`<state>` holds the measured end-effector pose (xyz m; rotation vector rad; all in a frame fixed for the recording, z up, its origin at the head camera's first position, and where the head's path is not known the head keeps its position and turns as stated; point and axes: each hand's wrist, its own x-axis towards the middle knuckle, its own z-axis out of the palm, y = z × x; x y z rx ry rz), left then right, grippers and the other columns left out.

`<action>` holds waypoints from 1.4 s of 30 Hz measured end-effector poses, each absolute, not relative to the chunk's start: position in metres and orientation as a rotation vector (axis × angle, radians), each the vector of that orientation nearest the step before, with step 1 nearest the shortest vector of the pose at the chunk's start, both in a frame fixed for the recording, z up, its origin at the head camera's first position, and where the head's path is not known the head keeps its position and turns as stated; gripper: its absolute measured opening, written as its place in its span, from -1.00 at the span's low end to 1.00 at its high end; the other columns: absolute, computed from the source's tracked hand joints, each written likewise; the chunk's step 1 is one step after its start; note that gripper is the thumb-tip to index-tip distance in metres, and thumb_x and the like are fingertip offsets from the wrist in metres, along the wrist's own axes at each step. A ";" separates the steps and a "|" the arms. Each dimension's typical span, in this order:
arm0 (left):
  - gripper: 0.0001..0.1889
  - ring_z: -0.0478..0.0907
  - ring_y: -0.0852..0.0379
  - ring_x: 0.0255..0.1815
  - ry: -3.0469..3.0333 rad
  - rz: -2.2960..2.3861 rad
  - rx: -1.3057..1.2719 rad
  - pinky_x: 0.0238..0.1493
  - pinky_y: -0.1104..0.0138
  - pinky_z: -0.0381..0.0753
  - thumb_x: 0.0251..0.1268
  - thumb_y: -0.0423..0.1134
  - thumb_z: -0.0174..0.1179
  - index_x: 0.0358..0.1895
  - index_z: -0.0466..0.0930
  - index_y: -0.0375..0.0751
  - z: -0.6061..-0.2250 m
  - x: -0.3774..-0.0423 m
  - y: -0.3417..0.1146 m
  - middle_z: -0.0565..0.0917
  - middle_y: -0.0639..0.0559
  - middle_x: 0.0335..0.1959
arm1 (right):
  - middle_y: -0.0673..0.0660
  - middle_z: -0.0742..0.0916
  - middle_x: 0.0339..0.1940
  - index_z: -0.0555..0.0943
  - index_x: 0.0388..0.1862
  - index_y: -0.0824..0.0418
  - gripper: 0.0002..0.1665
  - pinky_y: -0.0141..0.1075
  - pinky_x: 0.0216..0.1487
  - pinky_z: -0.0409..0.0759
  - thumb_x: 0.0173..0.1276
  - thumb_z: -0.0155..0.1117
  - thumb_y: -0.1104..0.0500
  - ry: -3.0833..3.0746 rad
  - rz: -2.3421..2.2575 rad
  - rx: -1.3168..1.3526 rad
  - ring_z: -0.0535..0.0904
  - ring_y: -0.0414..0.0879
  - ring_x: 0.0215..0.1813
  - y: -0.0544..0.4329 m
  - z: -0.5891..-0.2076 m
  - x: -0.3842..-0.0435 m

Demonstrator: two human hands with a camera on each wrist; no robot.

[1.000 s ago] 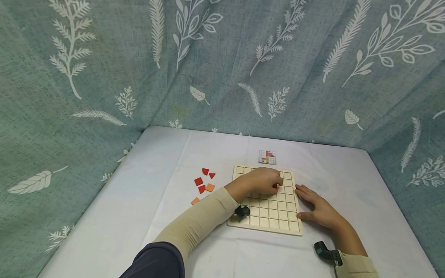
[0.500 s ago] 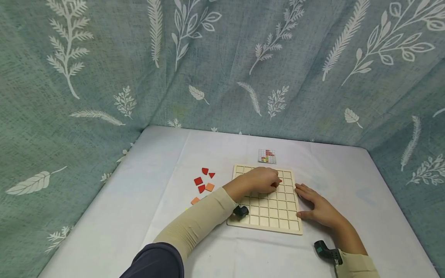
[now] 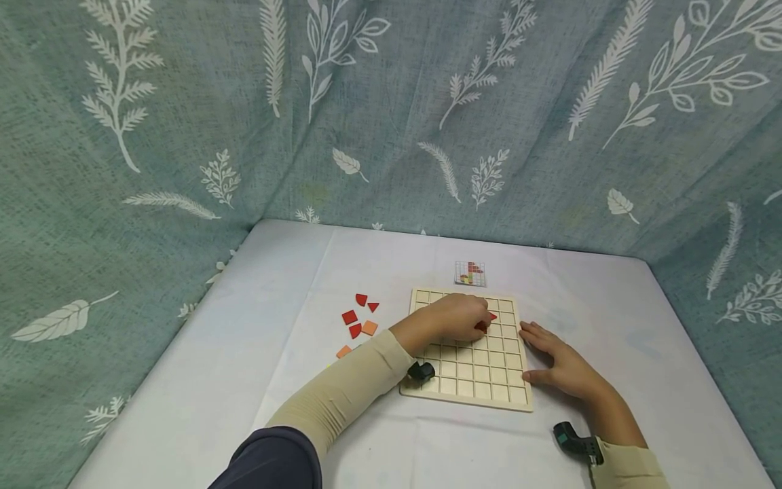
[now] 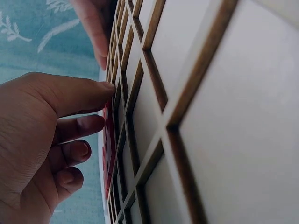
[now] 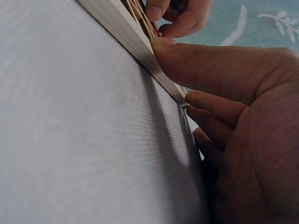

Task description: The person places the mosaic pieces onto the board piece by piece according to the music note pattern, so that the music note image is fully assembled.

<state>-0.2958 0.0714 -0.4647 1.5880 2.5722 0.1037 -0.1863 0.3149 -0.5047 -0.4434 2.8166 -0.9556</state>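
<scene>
A wooden grid board [image 3: 467, 401] with raised square cells lies on the white table. My left hand [image 3: 457, 318] reaches over its upper right part, fingers curled. In the left wrist view, thumb and index fingertip meet at a red tile [image 4: 110, 149] on the grid; the other fingers are curled behind. Part of this red tile [image 3: 482, 327] shows beneath the hand in the head view, and a red pointed tip [image 3: 493, 316] sticks out beyond the fingers. My right hand [image 3: 559, 365] rests at the board's right edge, thumb and extended fingers touching its side [image 5: 140, 51].
Left of the board lie several loose tiles: a red square [image 3: 349, 317], a red triangle [image 3: 373, 307], red quarter-rounds [image 3: 362, 299] and orange squares [image 3: 369, 328]. A small printed pattern card [image 3: 470, 274] lies behind the board. A patterned curtain [image 3: 391, 136] hangs behind the table.
My left hand's fingers have shifted slightly toward the lower left over the grid, and a red tip has come into view beyond them. The right hand has stayed at the board's edge.
</scene>
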 end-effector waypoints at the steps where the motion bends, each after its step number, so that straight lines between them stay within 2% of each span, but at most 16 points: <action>1: -0.92 0.41 0.28 -0.43 2.576 0.099 1.585 -0.43 0.39 0.39 0.30 -0.09 0.22 -0.36 0.63 0.12 -0.464 -0.295 0.071 0.46 0.22 -0.37 | 0.16 0.25 0.53 0.30 0.46 0.28 0.09 0.27 0.35 -0.03 0.01 0.54 -0.10 2.817 -0.951 -0.442 -0.04 0.22 0.53 0.315 -0.505 -0.187; 9: -0.95 0.42 0.27 -0.42 2.606 0.086 1.539 -0.41 0.37 0.42 0.29 -0.08 0.22 -0.32 0.66 0.13 -0.462 -0.292 0.070 0.47 0.22 -0.34 | 0.15 0.24 0.53 0.30 0.46 0.27 0.10 0.27 0.35 -0.04 0.01 0.53 -0.12 2.819 -0.947 -0.442 -0.04 0.21 0.54 0.316 -0.506 -0.188; 17: -0.86 0.43 0.29 -0.33 2.627 0.180 1.520 -0.31 0.38 0.43 0.33 -0.08 0.20 -0.15 0.70 0.11 -0.461 -0.288 0.057 0.54 0.23 -0.26 | 0.17 0.24 0.53 0.29 0.46 0.28 0.09 0.29 0.33 -0.03 0.03 0.52 -0.12 2.813 -0.939 -0.459 -0.04 0.22 0.53 0.314 -0.505 -0.186; 23: -0.82 0.45 0.30 -0.29 2.672 0.273 1.468 -0.25 0.39 0.46 0.34 -0.15 0.17 -0.08 0.71 0.05 -0.453 -0.288 0.026 0.57 0.22 -0.22 | 0.20 0.23 0.53 0.28 0.46 0.30 0.09 0.31 0.32 -0.03 0.02 0.52 -0.10 2.824 -0.919 -0.434 -0.03 0.23 0.53 0.312 -0.503 -0.184; 28: -0.77 0.54 0.29 -0.19 2.734 0.195 1.353 -0.13 0.36 0.52 0.34 -0.12 0.19 -0.02 0.71 -0.01 -0.446 -0.289 -0.009 0.61 0.17 -0.14 | 0.20 0.22 0.53 0.28 0.46 0.30 0.09 0.31 0.33 -0.04 0.02 0.52 -0.09 2.810 -0.925 -0.425 -0.04 0.23 0.53 0.311 -0.504 -0.185; 38: -0.77 0.51 0.28 -0.28 2.815 0.276 1.142 -0.17 0.32 0.53 0.29 -0.13 0.22 -0.04 0.72 0.00 -0.456 -0.297 -0.078 0.60 0.20 -0.17 | 0.20 0.21 0.54 0.27 0.47 0.28 0.12 0.33 0.32 -0.06 0.00 0.53 -0.11 2.811 -0.939 -0.410 -0.04 0.24 0.53 0.313 -0.506 -0.185; 42: -0.78 0.52 0.28 -0.25 2.865 0.274 1.069 -0.14 0.33 0.53 0.27 -0.12 0.26 -0.06 0.73 0.00 -0.456 -0.301 -0.103 0.60 0.20 -0.19 | 0.18 0.21 0.54 0.28 0.47 0.28 0.11 0.32 0.32 -0.06 0.00 0.53 -0.10 2.805 -0.939 -0.406 -0.05 0.22 0.53 0.313 -0.506 -0.185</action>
